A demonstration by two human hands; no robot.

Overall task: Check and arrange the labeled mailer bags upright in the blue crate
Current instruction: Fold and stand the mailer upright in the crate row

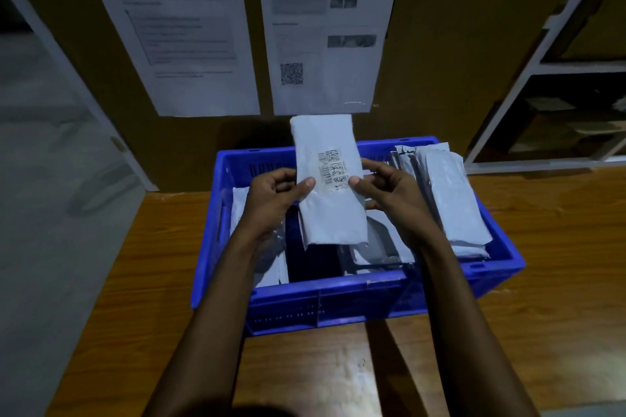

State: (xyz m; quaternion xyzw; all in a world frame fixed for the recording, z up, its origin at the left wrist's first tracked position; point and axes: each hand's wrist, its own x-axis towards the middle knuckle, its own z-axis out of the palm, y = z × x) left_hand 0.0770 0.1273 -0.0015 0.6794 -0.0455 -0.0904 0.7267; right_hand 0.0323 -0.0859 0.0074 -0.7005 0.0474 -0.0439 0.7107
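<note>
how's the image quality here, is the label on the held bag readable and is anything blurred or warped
Head view: dim light, dark corners; the barcode label on the grey plastic mailer bag held by the left hand and right hand shows as bars but its text is too soft to read; the white printed wall sheets are blurred; wide-angle distortion bows the blue plastic crate and the white shelf frame.

A wooden table (548, 281) with a brown grain top carries the blue crate (338, 301), which stands directly on it under both hands. Bare wood shows to the right of the right hand and beneath the forearms.
</note>
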